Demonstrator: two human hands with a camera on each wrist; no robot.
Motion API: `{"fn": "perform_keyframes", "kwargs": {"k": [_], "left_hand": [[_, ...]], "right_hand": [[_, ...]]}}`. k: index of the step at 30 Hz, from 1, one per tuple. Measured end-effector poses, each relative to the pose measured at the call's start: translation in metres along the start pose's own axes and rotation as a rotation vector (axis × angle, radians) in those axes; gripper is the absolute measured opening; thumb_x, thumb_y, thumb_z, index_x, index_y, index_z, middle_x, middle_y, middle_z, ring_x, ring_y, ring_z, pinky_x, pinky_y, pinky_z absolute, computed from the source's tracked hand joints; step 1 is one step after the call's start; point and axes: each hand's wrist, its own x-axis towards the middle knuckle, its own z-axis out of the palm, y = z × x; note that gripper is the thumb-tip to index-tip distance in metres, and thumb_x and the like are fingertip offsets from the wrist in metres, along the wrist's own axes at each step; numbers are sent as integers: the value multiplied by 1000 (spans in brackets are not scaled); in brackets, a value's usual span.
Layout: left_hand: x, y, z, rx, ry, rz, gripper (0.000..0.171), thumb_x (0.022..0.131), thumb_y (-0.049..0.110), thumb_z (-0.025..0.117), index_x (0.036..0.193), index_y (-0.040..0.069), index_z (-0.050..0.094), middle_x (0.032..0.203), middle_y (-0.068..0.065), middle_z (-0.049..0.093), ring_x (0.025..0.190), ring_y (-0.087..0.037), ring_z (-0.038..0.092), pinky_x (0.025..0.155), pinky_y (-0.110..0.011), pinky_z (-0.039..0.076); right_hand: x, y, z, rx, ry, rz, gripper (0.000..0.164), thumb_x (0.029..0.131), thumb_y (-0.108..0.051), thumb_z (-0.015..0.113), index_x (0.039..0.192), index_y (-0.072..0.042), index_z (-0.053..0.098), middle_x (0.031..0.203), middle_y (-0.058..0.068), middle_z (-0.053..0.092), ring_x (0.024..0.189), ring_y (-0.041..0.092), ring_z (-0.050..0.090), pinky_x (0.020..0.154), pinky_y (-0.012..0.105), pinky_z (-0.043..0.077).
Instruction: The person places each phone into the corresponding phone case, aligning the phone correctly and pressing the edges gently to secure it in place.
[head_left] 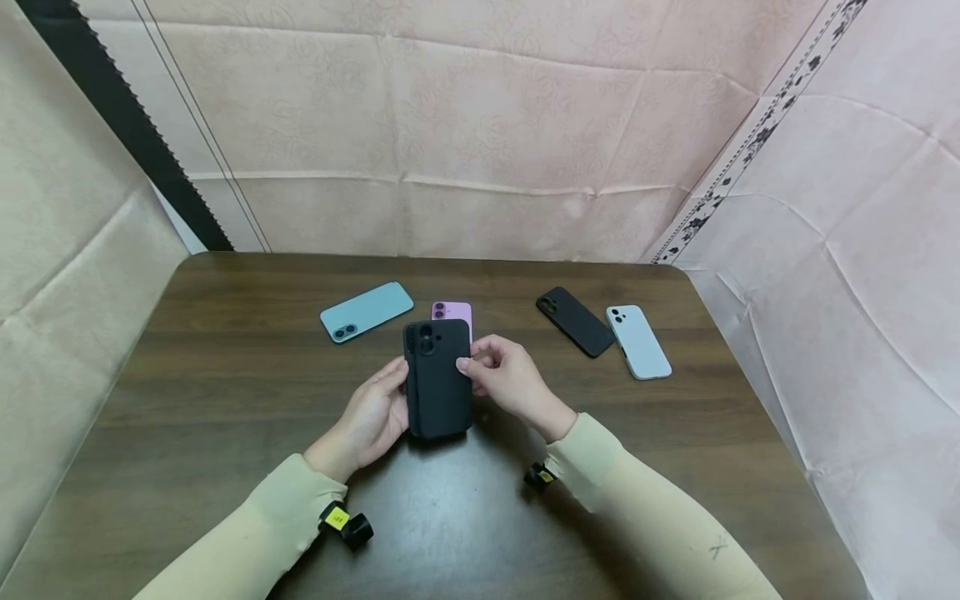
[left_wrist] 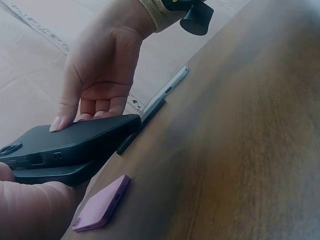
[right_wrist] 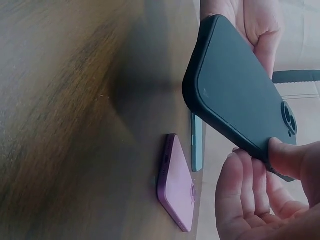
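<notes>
Two black phone-shaped pieces are held one against the other above the table. The nearer is a black phone case [head_left: 442,392] with a camera area at its top and side cutouts visible in the left wrist view. Against its underside lies a second black piece [left_wrist: 60,174]; whether that is a phone or another case I cannot tell. My left hand [head_left: 371,412] grips the pair by the left edge. At the right edge my right hand [head_left: 517,379] pinches the front case, thumb on its back, fingers beneath. A purple phone [head_left: 452,311] lies just behind, partly hidden.
On the brown wooden table [head_left: 225,408], a light blue phone [head_left: 367,312] lies back left. A black phone [head_left: 575,322] and a pale blue phone [head_left: 639,342] lie close together at the right. Pale cloth [head_left: 480,125] hangs around the table's back and sides.
</notes>
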Motion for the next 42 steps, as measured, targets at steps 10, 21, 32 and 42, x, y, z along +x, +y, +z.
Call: {"fn": "perform_keyframes", "kwargs": {"k": [10,21,32,42], "left_hand": [[0,-2,0,-17,-21,-4,50,108,25,20,155,9,9,158,-9,19,143,-24,22,112,-43,26],[1,-3,-1,87,-5,-38,61,101,29,52,151,11,23,150,-9,36,135,-21,39,106,-41,37],[-1,-2,0,151,38,-49,55,102,21,52,150,11,27,147,-9,41,131,-24,45,102,-41,41],[-2,-1,2,166,38,-67,54,103,21,48,150,8,26,146,-13,42,131,-25,44,102,-43,41]], "right_hand": [[1,-3,6,-9,8,42,21,89,-23,72,91,-6,61,78,14,63,77,39,65,70,46,58],[4,1,9,-26,3,60,21,90,-24,70,91,-6,61,78,15,64,75,38,64,67,43,58],[3,1,11,-8,-13,57,23,91,-26,70,93,-5,61,79,16,65,74,35,65,68,43,58],[8,5,1,56,10,-3,26,94,-34,64,105,-11,68,92,15,65,83,38,64,75,52,55]]}}
